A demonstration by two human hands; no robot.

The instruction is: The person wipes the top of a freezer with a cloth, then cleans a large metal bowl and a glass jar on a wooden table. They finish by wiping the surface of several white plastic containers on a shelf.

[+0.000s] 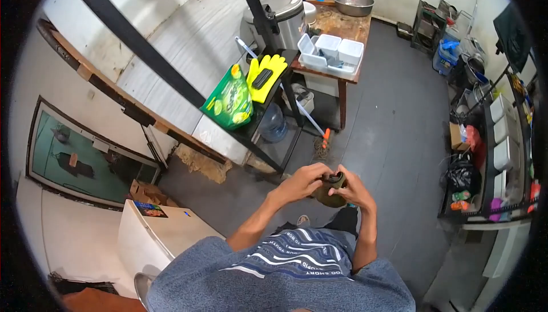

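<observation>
In front of my waist I hold a dark olive-green item (330,199) that looks soft, with a dark opening at its top; its exact kind I cannot make out. My left hand (307,180) grips its upper left edge with bent fingers. On the other side, my right hand (351,190) closes round the right edge, thumb toward the middle. Both hands hide much of the item. Beyond them, a stick with an orange end (326,135) leans down to the floor.
Ahead, a black rack bears a green pouch (229,101) and yellow gloves (264,81). White plastic containers (331,55) and a metal bowl (353,5) stand on a wooden table (328,22). A loaded shelf (485,180) lines the right; a white refrigerator (165,229) stands left.
</observation>
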